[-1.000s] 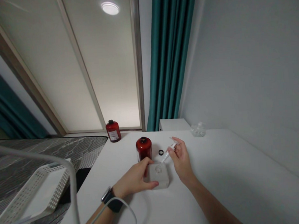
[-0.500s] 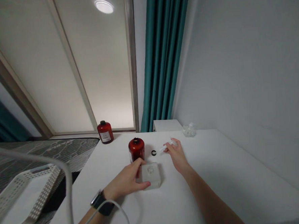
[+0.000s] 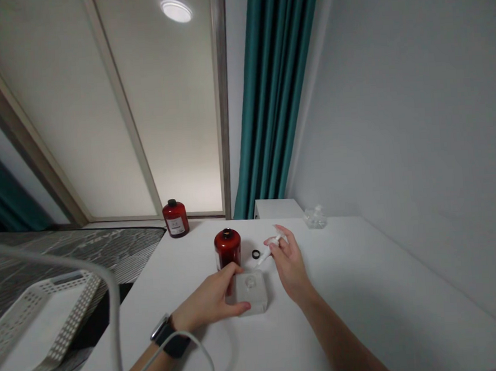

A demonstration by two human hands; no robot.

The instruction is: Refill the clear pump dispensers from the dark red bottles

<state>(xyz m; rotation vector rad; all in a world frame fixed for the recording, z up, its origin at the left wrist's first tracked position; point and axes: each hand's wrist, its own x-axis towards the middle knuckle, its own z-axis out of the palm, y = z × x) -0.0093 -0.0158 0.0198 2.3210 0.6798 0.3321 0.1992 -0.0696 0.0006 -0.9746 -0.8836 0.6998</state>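
Observation:
A frosted square block [image 3: 251,291] with a round hollow on top lies on the white table [image 3: 363,290]. My left hand [image 3: 211,299], with a dark watch on its wrist, grips the block's left side, thumb at the front and fingers at the back. My right hand [image 3: 287,261] pinches a small clear dropper [image 3: 267,250] slanting down-left, its tip just above the block's far edge. A dark red bottle [image 3: 227,248] with an open mouth stands right behind the block, and a small black cap ring [image 3: 256,254] lies beside it.
A second red bottle [image 3: 175,218] with a black cap stands on the sill at the back left. A clear glass piece [image 3: 316,217] sits at the table's far right. A white perforated basket [image 3: 38,321] and a white cable [image 3: 113,317] are at the left.
My right hand has brought the dropper back from beyond the cap ring toward the block, tip now lower and nearer. The left hand has kept its hold on the block.

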